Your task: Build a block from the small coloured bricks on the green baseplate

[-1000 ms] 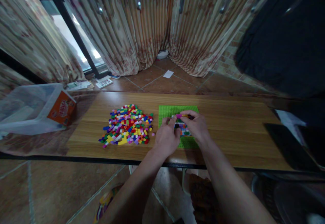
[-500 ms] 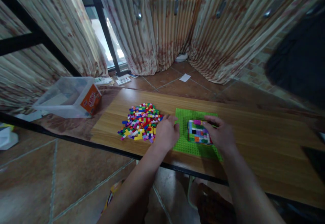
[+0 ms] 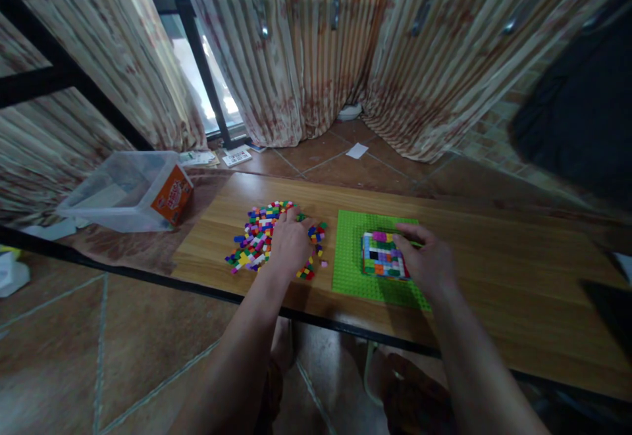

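A heap of small, many-coloured toy bricks (image 3: 257, 232) lies on the left part of the wooden tabletop. Over its right side is my left hand (image 3: 290, 241), fingers stretched down among the bricks; whether one is between the fingertips is hidden. On a bright green studded baseplate (image 3: 348, 270) sits a low, roughly rectangular toy-brick structure (image 3: 382, 255) of mixed colours, with a dark square gap in its top. My right hand (image 3: 425, 256) grips the structure at its far right corner, thumb on the near side and fingers behind, which partly covers its right edge.
Beyond the table's left end stands a clear plastic bin (image 3: 123, 191) with an orange label. The long wooden table (image 3: 503, 277) has a dark front edge. Striped curtains (image 3: 316, 60) hang behind, and a white paper (image 3: 357, 151) lies on the tiled floor.
My left hand has moved left from beside the baseplate onto the brick heap, uncovering the heap's right side and the baseplate's left edge. My right hand stays at the structure.
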The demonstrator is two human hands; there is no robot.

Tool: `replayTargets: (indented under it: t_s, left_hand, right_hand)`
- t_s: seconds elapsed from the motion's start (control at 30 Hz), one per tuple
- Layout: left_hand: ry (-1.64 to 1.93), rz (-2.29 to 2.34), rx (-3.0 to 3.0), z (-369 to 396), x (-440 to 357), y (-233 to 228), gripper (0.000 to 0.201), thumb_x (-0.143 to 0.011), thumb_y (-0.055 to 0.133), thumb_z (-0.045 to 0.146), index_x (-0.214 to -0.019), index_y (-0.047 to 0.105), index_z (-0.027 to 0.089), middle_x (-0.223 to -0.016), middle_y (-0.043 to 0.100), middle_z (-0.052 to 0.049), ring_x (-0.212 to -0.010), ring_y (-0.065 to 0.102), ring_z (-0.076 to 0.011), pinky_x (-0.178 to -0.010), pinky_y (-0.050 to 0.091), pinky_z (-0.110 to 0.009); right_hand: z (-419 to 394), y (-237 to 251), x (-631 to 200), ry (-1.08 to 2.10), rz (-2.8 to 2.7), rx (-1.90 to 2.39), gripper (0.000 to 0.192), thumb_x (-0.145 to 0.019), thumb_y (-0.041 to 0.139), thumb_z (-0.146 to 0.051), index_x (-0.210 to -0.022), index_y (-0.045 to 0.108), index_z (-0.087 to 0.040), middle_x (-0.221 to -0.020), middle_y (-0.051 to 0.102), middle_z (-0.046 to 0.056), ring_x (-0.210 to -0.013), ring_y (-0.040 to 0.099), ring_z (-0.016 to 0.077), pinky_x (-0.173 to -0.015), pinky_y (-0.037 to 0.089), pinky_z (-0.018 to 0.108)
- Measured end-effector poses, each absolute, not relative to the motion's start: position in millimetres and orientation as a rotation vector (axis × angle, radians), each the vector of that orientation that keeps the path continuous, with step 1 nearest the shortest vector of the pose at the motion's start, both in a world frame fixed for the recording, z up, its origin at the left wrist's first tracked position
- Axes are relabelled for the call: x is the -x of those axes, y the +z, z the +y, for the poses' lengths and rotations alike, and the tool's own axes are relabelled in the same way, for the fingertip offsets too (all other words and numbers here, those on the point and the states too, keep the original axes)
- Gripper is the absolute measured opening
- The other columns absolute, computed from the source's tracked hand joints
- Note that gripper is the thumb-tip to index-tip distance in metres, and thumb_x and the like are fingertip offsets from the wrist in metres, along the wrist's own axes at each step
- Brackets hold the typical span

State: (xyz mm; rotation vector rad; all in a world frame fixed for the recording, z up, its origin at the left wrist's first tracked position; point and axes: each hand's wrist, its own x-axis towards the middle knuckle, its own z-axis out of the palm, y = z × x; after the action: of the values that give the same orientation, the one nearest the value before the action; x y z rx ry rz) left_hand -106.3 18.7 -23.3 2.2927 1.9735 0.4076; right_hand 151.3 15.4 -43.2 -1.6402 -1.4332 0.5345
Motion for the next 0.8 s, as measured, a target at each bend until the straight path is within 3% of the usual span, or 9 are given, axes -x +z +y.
replayTargets:
  t_s: [0.13, 0.47, 0.63, 0.8]
  left_hand:
    - [0.389, 1.993, -2.268, 18.5, 105.4, -21.6, 0.043, -0.08, 0.054, 0.013, -0.117, 0.072, 0.025, -0.138, 0.051, -0.013, -0.126, 0.048, -0.0304, -0.105, 0.043, -0.044]
    - [0.373, 2.046, -2.257, 20.3, 106.7, -18.3, 0.023, -0.084, 0.056, 0.02, -0.101, 0.07, 0.013, -0.135, 0.055, -0.017, -0.124, 0.05, -0.0321, -0.105, 0.043, -0.044]
    - [0.524, 2.001, -2.328, 23.4, 109.6, -15.1, 0.02, -0.086, 0.055, 0.023, -0.099, 0.065, 0.012, -0.116, 0.065, -0.017, -0.115, 0.057, -0.0304, -0.103, 0.043, -0.042]
    - [0.559, 2.009, -2.163, 22.2, 108.2, -11.8, 0.02, -0.09, 0.052, 0.027, -0.104, 0.062, 0.016, -0.091, 0.072, -0.009, -0.09, 0.068, -0.0253, -0.08, 0.05, -0.033]
  right_hand:
    - [14.9, -40.1, -150.0, 0.533, -1.431, 1.643, 0.03, -0.077, 0.062, -0.038, -0.096, 0.075, -0.019, -0.097, 0.076, 0.011, -0.086, 0.07, 0.027, -0.081, 0.054, 0.044]
    - [14.6, -42.1, -151.2, 0.508, -1.469, 1.654, 0.032, -0.079, 0.06, -0.04, -0.097, 0.074, -0.018, -0.1, 0.074, 0.012, -0.087, 0.069, 0.0265, -0.081, 0.053, 0.044]
    - [15.1, -39.6, -150.5, 0.511, -1.457, 1.651, 0.034, -0.078, 0.059, -0.039, -0.098, 0.074, -0.016, -0.098, 0.074, 0.013, -0.087, 0.069, 0.0258, -0.081, 0.053, 0.042]
    - [13.6, -32.7, -146.5, 0.475, -1.44, 1.633, 0.033, -0.079, 0.059, -0.038, -0.096, 0.075, -0.016, -0.095, 0.074, 0.012, -0.084, 0.068, 0.0248, -0.078, 0.053, 0.04]
